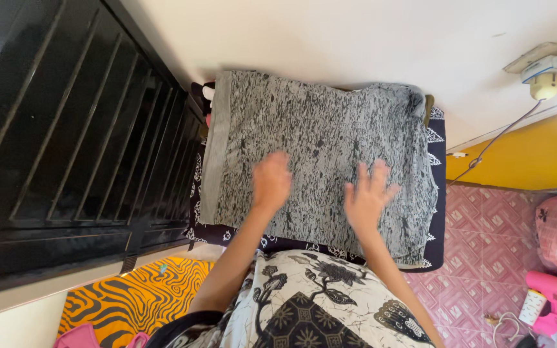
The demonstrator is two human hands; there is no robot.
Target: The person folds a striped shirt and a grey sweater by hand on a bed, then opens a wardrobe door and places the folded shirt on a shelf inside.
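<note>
We see both hands pressed flat on a grey mottled garment spread over a dark patterned cushion. The left hand rests loosely curled, grasping nothing; the right hand, fingers splayed, lies nearer the cushion's right edge.

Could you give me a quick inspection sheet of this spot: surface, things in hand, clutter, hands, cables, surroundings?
Surface: dark patterned cloth over a raised board.
Things in hand: grey mottled garment spread flat on it.
Clutter: pink items and a white cup on the floor.
Hands: left hand and right hand open, pressed flat on the garment.
Cables: wire running from a wall lamp.
Surroundings: black barred grille, pink tiled floor, orange striped mat.
</note>
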